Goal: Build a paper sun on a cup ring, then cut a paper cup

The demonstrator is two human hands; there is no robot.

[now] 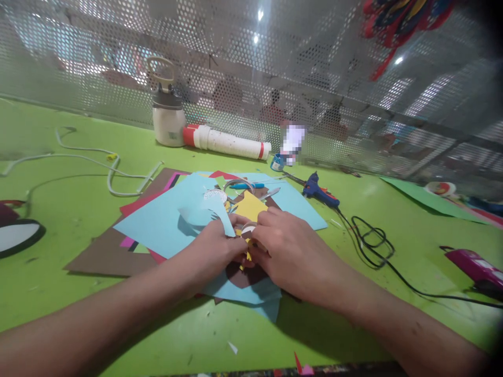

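Observation:
My left hand (pixel 218 243) and my right hand (pixel 286 248) meet over a pile of coloured paper, both with fingers pinched together. Between their fingertips is a small yellow paper cutout (pixel 249 250), partly hidden by the fingers. A light blue paper strip (pixel 223 212) stands up beside my left thumb. Just under the hands lies a dark brown paper piece (pixel 241 277). Beyond the fingers are a yellow paper sheet (pixel 250 205), a blue pen (pixel 247 186) and a roll of tape (pixel 239 183). Light blue sheets (pixel 157 225) spread beneath everything.
A blue glue gun (pixel 320 191) with a black cord (pixel 369 246) lies to the right. Further right is a magenta tool (pixel 475 267). At the back stand a cream flask (pixel 168 123) and a white tube (pixel 231 144) against perforated metal (pixel 236 63). A white cable (pixel 112 175) crosses the left.

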